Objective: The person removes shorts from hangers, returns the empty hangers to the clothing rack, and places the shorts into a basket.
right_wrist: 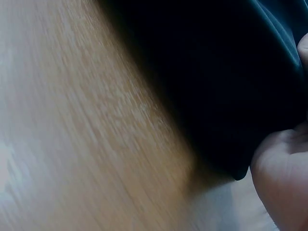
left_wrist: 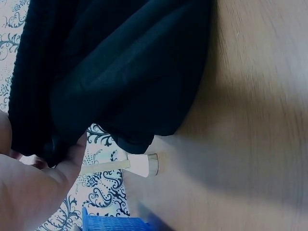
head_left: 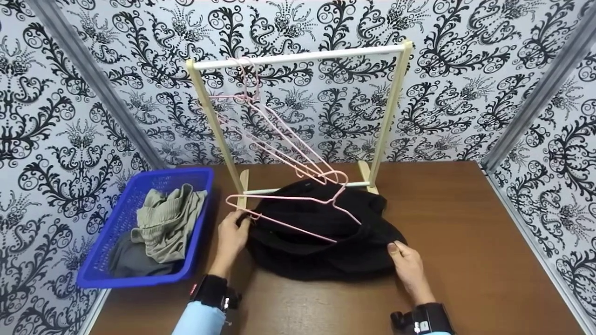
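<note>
A black garment [head_left: 326,263] with a gathered, elastic-looking edge lies bunched on the table, its opening facing up. A pink hanger [head_left: 288,227] reaches into that opening, its right end hidden by the cloth and its hook lying over the far side. My left hand [head_left: 232,235] pinches the garment's edge at the left, close beside the hanger's left part. In the left wrist view the black cloth [left_wrist: 130,77] hangs from between thumb and fingers. On the other side, my right hand [head_left: 409,267] grips the garment's right edge, thumb on top.
Behind the garment stands a wooden rack [head_left: 393,109] with a white rod [head_left: 302,56], from which pink hangers [head_left: 284,132] hang at its left end. A blue basket [head_left: 135,282] at the left holds a khaki garment [head_left: 170,223] and a dark grey one [head_left: 135,258]. Patterned walls enclose the table [head_left: 470,260].
</note>
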The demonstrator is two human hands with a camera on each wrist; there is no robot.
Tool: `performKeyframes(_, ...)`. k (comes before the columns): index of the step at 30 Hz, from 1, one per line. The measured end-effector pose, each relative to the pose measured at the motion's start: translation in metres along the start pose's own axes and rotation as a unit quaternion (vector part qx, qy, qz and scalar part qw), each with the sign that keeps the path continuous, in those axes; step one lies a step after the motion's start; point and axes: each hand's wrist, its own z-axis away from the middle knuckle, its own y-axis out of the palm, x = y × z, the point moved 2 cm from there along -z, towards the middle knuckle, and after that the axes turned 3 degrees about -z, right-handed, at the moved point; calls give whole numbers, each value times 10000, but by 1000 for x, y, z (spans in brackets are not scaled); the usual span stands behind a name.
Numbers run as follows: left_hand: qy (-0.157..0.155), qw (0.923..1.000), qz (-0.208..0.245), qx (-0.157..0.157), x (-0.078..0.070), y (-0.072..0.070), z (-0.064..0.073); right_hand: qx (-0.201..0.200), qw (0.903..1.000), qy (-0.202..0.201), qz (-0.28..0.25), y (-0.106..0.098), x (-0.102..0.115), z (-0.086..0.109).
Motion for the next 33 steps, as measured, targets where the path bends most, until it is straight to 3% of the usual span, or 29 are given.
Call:
performKeyframes(8, -384, 9992, 38, -89, -1, 0, -1, 59, 9999, -118, 16, -2, -1, 0)
performKeyframes(22, -390, 9988, -45, -307, -5, -6, 0, 104, 9983, 36, 576, -4, 1, 2)
performKeyframes(27, -438, 9987, 28, -266, -6, -8, -1, 7, 9973, -93, 728, -3, 0, 2)
performKeyframes(33, -188, 9998, 37, -83, -4, -12, -1, -85, 9956, -155, 918, -4, 3, 2)
